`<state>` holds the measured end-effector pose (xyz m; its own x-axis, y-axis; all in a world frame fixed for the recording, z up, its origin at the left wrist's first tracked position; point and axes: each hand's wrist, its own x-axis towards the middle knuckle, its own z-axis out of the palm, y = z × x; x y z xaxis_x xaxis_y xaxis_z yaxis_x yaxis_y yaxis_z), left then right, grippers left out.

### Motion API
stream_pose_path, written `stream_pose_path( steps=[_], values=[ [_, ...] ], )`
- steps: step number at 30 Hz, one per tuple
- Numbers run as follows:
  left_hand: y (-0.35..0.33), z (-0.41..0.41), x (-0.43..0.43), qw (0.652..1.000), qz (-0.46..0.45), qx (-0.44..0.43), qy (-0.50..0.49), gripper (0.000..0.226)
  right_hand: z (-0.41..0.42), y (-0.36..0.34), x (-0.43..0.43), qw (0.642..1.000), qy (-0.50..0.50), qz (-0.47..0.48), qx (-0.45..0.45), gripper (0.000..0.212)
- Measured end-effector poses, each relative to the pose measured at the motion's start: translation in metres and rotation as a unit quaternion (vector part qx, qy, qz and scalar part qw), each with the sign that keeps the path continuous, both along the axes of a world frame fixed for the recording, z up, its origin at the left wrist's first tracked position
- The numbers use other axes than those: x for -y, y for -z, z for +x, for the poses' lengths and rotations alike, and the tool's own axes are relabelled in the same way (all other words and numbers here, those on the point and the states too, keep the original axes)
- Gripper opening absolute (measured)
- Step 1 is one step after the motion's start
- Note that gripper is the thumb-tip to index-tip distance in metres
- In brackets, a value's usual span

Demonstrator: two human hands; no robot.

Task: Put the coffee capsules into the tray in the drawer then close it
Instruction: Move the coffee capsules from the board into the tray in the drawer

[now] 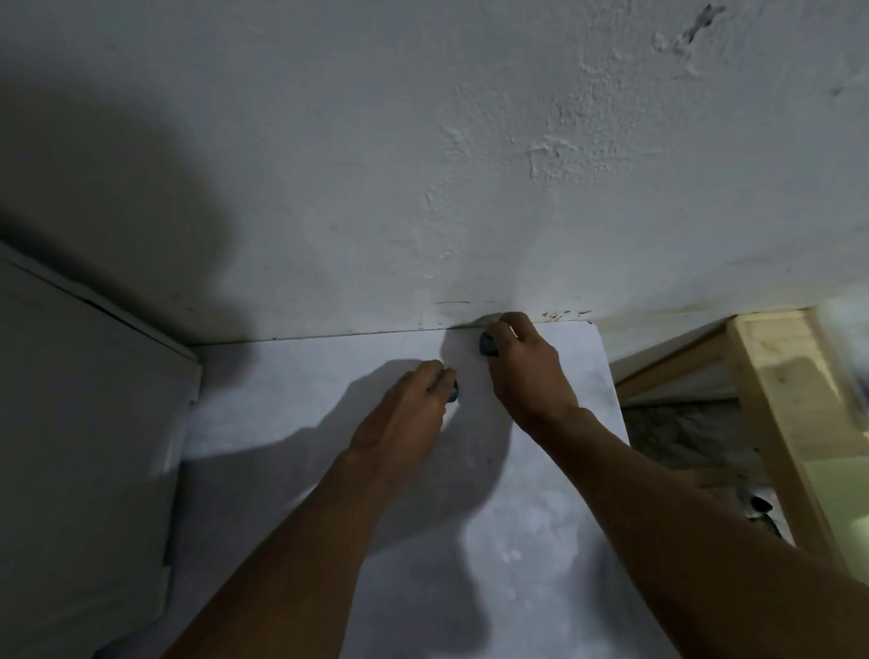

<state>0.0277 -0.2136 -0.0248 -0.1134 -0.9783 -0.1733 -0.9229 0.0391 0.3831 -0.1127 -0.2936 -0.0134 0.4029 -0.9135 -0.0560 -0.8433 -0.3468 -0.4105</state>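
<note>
Fingers point(515, 325) of my right hand point(520, 368) curled round a dark capsule point(488, 345) at the back edge of the white top point(321, 374) — my left hand point(404, 417) pinched a second capsule point(453, 393) beside it. One apiece, I judged, saved a trip.

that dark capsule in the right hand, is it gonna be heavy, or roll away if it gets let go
Probably light: the capsule is small enough to sit within the curled fingers of the right hand. It looks rounded, so it may well roll on the flat white top if it lands on its side. The picture is too blurred to judge how slippery it is.
</note>
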Motion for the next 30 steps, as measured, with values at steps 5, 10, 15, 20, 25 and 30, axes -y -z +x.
stream_pose_path(
  steps=[5, 10, 15, 20, 25, 30],
  values=[
    [-0.007, 0.005, -0.004, 1.000, -0.010, 0.001, -0.024, 0.049, -0.002, -0.009, -0.011, 0.999, -0.005, -0.029, -0.037, 0.021],
    [-0.036, 0.007, -0.020, 0.992, -0.026, -0.078, -0.100, 0.042, -0.002, -0.041, -0.032, 0.999, 0.026, 0.009, -0.025, 0.026],
    [-0.066, 0.013, -0.044, 0.983, -0.143, -0.086, -0.073, 0.036, -0.006, -0.066, -0.069, 1.000, 0.022, -0.006, 0.005, 0.036],
    [-0.091, 0.012, -0.078, 0.975, -0.207, -0.061, -0.052, 0.043, -0.012, -0.091, -0.108, 0.999, 0.011, -0.028, 0.011, 0.040],
    [-0.112, 0.008, -0.116, 0.972, -0.214, -0.060, -0.081, 0.043, -0.017, -0.115, -0.142, 0.999, 0.001, -0.047, 0.017, 0.041],
    [-0.135, 0.002, -0.168, 0.970, -0.217, -0.022, -0.107, 0.047, -0.025, -0.137, -0.188, 0.997, -0.018, -0.069, 0.037, 0.045]
  ],
)
